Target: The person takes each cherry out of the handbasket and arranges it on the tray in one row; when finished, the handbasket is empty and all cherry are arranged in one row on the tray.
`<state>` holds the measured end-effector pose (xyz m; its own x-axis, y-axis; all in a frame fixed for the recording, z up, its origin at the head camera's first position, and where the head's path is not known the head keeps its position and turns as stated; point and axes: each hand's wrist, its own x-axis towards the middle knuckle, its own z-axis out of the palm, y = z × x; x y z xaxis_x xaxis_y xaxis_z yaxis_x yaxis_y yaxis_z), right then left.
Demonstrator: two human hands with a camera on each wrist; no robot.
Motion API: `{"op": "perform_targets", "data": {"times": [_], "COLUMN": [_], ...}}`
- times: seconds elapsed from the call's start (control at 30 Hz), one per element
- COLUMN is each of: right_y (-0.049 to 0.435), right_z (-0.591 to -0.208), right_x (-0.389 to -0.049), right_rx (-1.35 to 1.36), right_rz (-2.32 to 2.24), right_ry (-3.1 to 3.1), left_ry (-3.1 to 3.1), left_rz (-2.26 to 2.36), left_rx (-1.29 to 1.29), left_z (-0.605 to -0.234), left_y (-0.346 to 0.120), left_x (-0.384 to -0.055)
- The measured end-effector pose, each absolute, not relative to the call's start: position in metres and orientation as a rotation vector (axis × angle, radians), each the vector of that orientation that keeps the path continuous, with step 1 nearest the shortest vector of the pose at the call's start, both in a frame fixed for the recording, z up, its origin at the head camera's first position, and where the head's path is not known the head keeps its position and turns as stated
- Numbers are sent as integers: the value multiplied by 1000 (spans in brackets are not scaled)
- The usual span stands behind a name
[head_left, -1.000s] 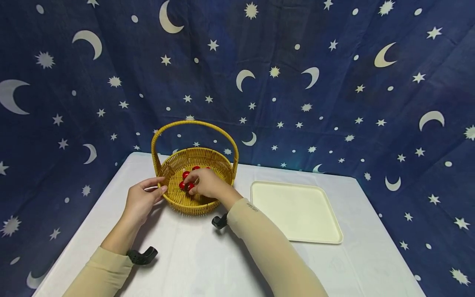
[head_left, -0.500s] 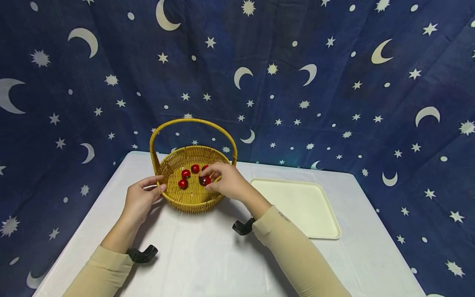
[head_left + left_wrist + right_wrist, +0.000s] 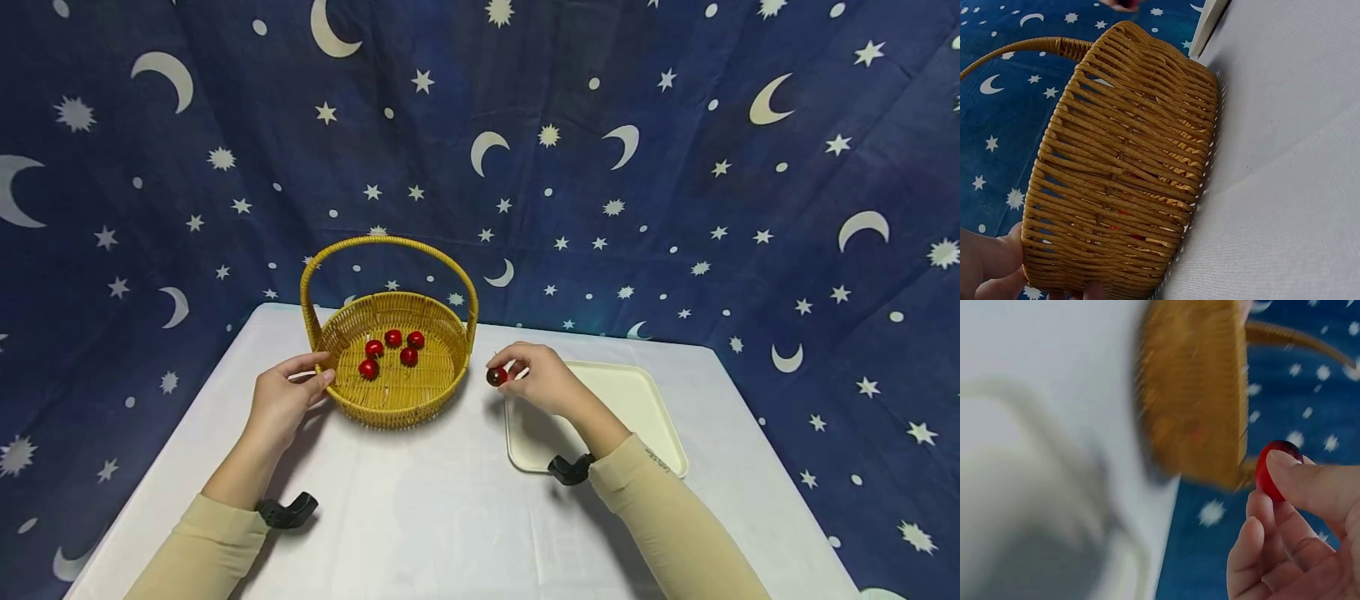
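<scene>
A yellow-brown woven basket point(image 3: 390, 414) with a tall arched handle stands at the left of the table. My left hand point(image 3: 283, 402) holds its left rim, thumb and fingers on either side; the left wrist view shows the thumb point(image 3: 1004, 253) against the basket's edge. Inside the basket lie several shiny red cherries point(image 3: 368, 369). My right hand point(image 3: 543, 379) pinches another red cherry point(image 3: 497, 377), dark at one end, between thumb and fingers. It is in the air between the basket and a cream tray point(image 3: 637, 392), over the tray's left edge.
A white cloth point(image 3: 420, 517) covers the table. Behind it hangs a dark blue curtain point(image 3: 525, 208) with moons and stars. Each wrist wears a black camera mount, such as the left one point(image 3: 288, 511). The tray lies flat right of the basket.
My right hand has lifted a cherry out of the basket and moved right with it to the tray's left edge. My left hand has stayed on the rim.
</scene>
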<state>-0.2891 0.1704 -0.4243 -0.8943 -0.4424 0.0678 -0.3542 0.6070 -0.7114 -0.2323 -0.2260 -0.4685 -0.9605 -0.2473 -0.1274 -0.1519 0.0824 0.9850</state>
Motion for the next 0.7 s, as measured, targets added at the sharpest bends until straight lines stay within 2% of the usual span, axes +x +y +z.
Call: {"op": "perform_targets", "data": {"times": [0.33, 0.7], "right_y": [209, 205], "right_z": [-469, -480], "right_x": [-325, -327], "right_rx": [-409, -415], "right_rz": [-1074, -971], "right_ry": [2746, 2748], "left_ry": [-2255, -2249], "left_rz": [-2069, -2086], "left_rx": [382, 348], "left_z": [-470, -470], "left_y": [-229, -230], "left_x": [-233, -231]}}
